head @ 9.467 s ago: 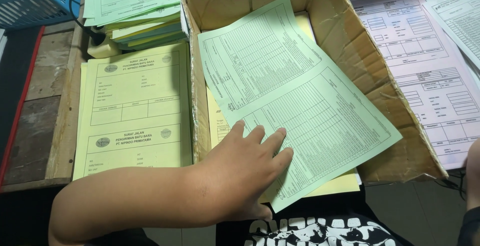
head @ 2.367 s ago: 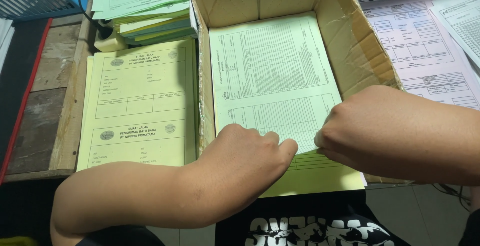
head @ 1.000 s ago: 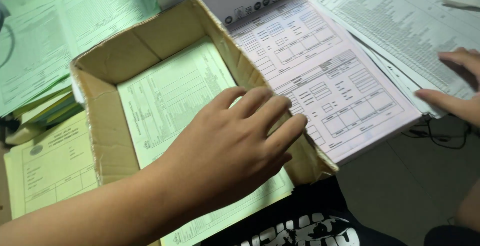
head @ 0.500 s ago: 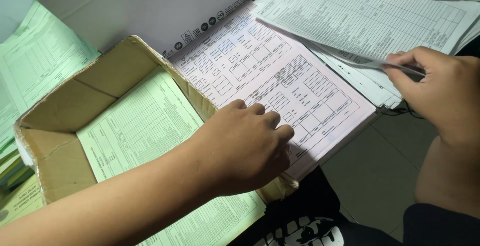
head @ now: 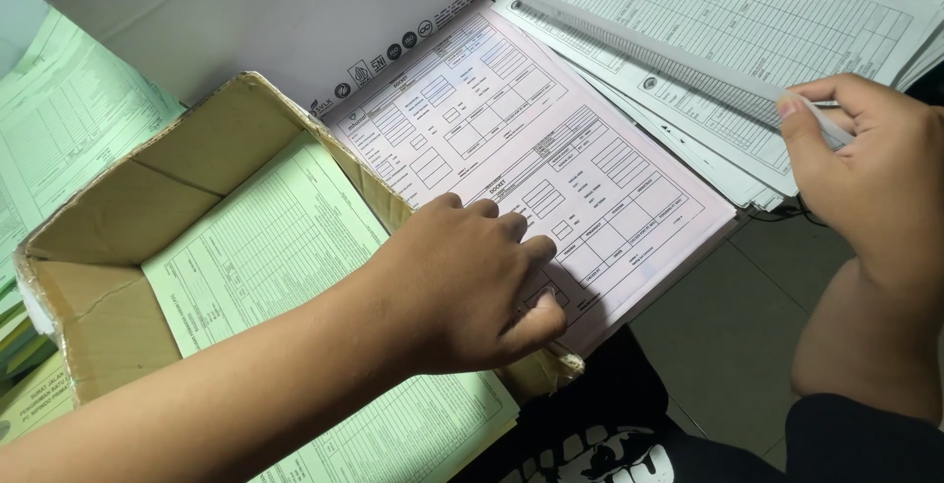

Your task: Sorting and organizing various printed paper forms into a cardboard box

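Beside the cardboard box (head: 197,178), the left hand (head: 462,286), previously straddling its wall, lies flat, fingers spread, on the pink form (head: 511,139), whose long axis runs upper-left to lower-right; the right hand (head: 865,168) now pinches white sheets (head: 688,40).

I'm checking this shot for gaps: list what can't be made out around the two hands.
- Head view: left hand covers the near part of the pink form.
- Right hand pinches a thin pale object; its far end is hidden in the fingers.
- Green sheet in the cardboard box: print too small.
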